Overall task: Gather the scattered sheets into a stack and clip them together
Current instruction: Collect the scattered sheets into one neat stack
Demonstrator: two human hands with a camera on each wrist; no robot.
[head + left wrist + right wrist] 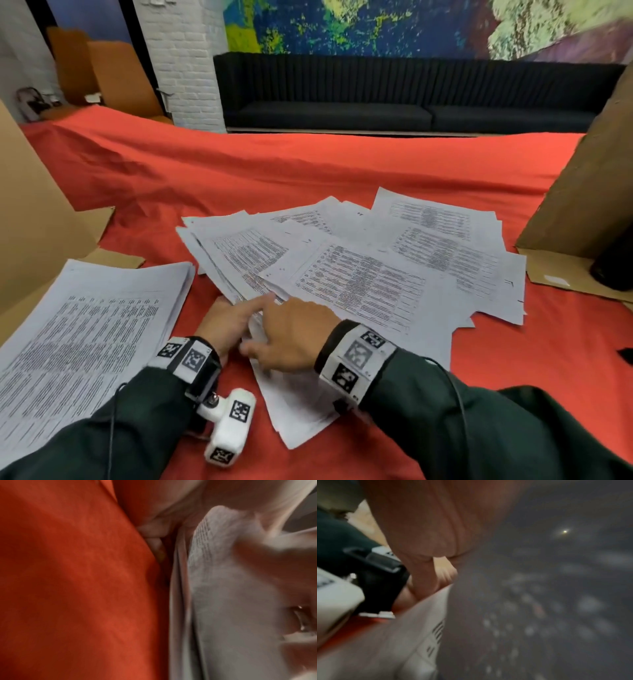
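Several printed sheets [363,274] lie fanned out on the red cloth [274,171]. A squared stack of sheets [85,329] sits at the near left. Both hands meet at the fan's near left corner. My left hand [227,320] has its fingers [152,534] tucked under the sheets' [223,588] edge, with a finger stretched over the top. My right hand [291,337] lies on top of the same sheets, thumb straight along their edge [426,622]; its other fingers are hidden. The wrist views are blurred.
Cardboard panels stand at the left [30,222] and right [582,192]. A dark object [613,265] sits on the right panel's flap, and a small black thing [626,355] lies at the right edge. Bare red cloth stretches behind the sheets.
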